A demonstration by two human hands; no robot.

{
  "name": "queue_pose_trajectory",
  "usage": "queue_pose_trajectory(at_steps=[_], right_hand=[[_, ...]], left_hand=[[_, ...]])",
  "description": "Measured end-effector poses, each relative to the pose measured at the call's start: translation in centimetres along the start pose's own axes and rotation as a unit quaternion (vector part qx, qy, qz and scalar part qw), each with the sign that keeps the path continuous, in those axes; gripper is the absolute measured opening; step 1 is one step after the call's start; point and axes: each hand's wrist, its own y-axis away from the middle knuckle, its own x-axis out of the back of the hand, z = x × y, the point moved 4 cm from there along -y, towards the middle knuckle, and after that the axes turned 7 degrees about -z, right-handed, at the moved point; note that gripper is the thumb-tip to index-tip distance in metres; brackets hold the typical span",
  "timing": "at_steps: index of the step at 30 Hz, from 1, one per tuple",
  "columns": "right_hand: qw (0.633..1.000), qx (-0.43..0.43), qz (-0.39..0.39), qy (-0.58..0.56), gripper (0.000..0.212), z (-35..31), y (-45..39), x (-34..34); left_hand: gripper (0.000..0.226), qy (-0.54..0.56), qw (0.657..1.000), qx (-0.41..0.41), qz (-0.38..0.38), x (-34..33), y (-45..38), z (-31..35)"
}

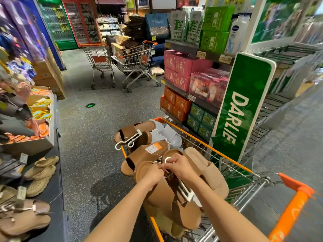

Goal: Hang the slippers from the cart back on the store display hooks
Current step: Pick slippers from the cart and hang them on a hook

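You have 2 hands over the load: left hand [153, 173], right hand [180, 167] | 3 carts: near cart [227, 165], two parked carts [99, 62] [138, 63] | in the near cart: 3 brown slipper pairs [134, 132] [146, 152] [167, 194], 1 grey pair [167, 135], 1 beige pair [209, 172] | 1 green Darlie sign [243, 105]

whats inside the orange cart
The cart holds brown slippers on white hangers, a grey pair and a beige pair. Both hands work a hanger on the nearest brown pair. Anything beneath the pile is hidden.
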Motion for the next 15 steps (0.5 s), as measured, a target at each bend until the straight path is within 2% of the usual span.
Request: queue_pose_trajectory(at_steps=[6, 8, 10, 12, 15], right_hand=[[0.993, 0.018, 0.088, -0.080, 0.009, -2.5, 0.2, 0.8], [0.990, 0.042, 0.101, -0.091, 0.012, -3.9, 0.4, 1.4], [0.987, 0.066, 0.101, -0.106, 0.012, -5.9, 1.0, 1.5], [0.983, 0.107, 0.089, -0.115, 0.021, -8.5, 1.8, 1.3], [0.980, 0.164, 0.060, -0.092, 0.015, -13.2, 3.2, 0.3]], left_hand=[[0.029, -0.105, 0.993, -0.048, -0.028, -0.4, 0.7, 1.2], [0.029, -0.120, 0.991, -0.057, -0.016, 0.3, 0.8, 1.1], [0.028, -0.109, 0.992, -0.067, 0.019, 1.6, 1.2, 1.0], [0.027, -0.091, 0.990, -0.082, 0.077, 3.5, 2.3, 1.0], [0.026, -0.076, 0.975, -0.103, 0.181, 6.9, 5.0, 0.8]])
